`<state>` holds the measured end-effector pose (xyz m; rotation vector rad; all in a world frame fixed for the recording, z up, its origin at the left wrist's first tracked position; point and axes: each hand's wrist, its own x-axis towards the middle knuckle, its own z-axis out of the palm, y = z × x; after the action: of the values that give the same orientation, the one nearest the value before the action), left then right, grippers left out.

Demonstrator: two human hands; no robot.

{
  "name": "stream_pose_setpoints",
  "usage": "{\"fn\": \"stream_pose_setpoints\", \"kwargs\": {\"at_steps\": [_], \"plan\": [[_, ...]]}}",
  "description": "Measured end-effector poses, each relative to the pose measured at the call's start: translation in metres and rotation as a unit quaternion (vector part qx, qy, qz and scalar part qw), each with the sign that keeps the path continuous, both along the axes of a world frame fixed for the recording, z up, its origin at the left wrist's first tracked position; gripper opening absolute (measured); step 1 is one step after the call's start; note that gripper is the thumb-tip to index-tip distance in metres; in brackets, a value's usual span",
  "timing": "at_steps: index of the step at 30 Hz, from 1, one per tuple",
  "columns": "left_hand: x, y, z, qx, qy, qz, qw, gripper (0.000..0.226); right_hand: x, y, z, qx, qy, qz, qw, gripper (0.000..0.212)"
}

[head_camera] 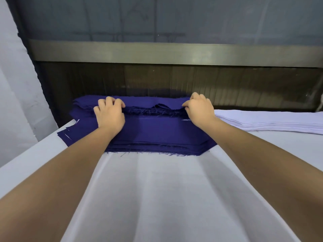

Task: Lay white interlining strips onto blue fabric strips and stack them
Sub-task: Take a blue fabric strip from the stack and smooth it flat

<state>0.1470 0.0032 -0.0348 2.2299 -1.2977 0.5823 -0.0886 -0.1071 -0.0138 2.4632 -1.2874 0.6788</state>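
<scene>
Two piles of blue fabric strips lie side by side on the white table. The far pile point(148, 101) has a frayed near edge; the near pile point(157, 131) shows thin slivers of white between its layers. My left hand point(110, 114) and my right hand point(198, 109) reach over the near pile, and each pinches the frayed edge of the top blue strip on the far pile, which bulges up slightly between them. A flat stack of white interlining strips point(272, 119) sits to the right of the blue piles.
The white table cover point(166, 198) stretches toward me with soft creases. Behind the piles runs a dark ribbed wall under a metal rail point(174, 53). A white panel point(15, 102) stands at the left, close to the table's left edge.
</scene>
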Motion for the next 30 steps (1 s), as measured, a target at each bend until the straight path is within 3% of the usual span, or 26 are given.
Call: {"fn": "stream_pose_setpoints", "kwargs": {"at_steps": [3, 6, 9, 13, 21, 26, 30], "plan": [[-0.011, -0.012, 0.002, -0.012, -0.018, -0.03, 0.999, 0.032, 0.002, -0.002, 0.004, -0.003, -0.026, 0.016, 1.0, 0.033], [-0.017, -0.022, 0.003, -0.008, -0.033, -0.048, 0.998, 0.033, 0.003, -0.003, 0.006, 0.04, -0.11, 0.02, 0.993, 0.023], [-0.021, -0.029, 0.004, -0.002, -0.047, -0.064, 0.997, 0.035, 0.002, -0.009, 0.009, 0.105, -0.222, 0.03, 0.969, 0.014], [-0.024, -0.036, 0.007, 0.008, -0.055, -0.079, 0.995, 0.039, 0.0, -0.012, 0.014, 0.127, -0.306, 0.068, 0.941, 0.013], [-0.048, -0.051, 0.016, -0.013, -0.066, -0.088, 0.994, 0.062, 0.012, -0.008, 0.02, 0.116, -0.36, 0.101, 0.92, 0.014], [-0.066, -0.062, 0.029, -0.029, -0.085, -0.08, 0.993, 0.044, 0.019, 0.0, 0.023, 0.134, -0.376, 0.143, 0.906, 0.014], [-0.053, -0.061, 0.03, 0.023, -0.169, -0.051, 0.984, 0.032, 0.017, 0.002, 0.02, 0.173, -0.381, 0.166, 0.893, 0.012]]}}
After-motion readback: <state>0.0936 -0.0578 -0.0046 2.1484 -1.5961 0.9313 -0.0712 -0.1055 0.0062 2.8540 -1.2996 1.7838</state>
